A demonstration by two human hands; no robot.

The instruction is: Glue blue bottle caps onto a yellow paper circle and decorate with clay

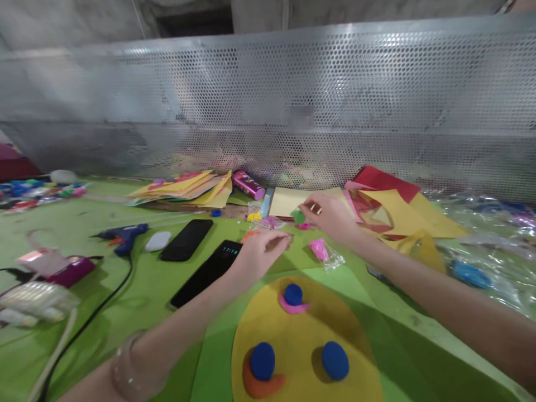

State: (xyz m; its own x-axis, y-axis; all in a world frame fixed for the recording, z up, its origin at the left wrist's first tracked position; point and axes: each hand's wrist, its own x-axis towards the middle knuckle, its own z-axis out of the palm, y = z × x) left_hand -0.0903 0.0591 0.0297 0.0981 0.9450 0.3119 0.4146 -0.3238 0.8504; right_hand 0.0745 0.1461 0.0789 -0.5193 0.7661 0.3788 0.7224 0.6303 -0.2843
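Observation:
My left hand (262,251) reaches out over the green table top (138,290), fingers curled together near a small clear packet (272,223); what it grips is too small to name. My right hand (329,215) is further back, pinching a small green lump of clay (298,216) beside a pink bit (304,226). In front of me lies a yellow paper oval (305,346) with three blue clay balls (335,360), two of them with pink and orange crescents under them. A pink clay piece in a plastic bag (320,249) lies between the hands.
Two black phones (186,239) (209,271) lie left of my hands. A blue glue gun (123,234) and its black cord sit further left. Stacks of coloured paper (188,188) (397,212), a pink glue tube (248,184) and a perforated metal wall (293,111) line the back.

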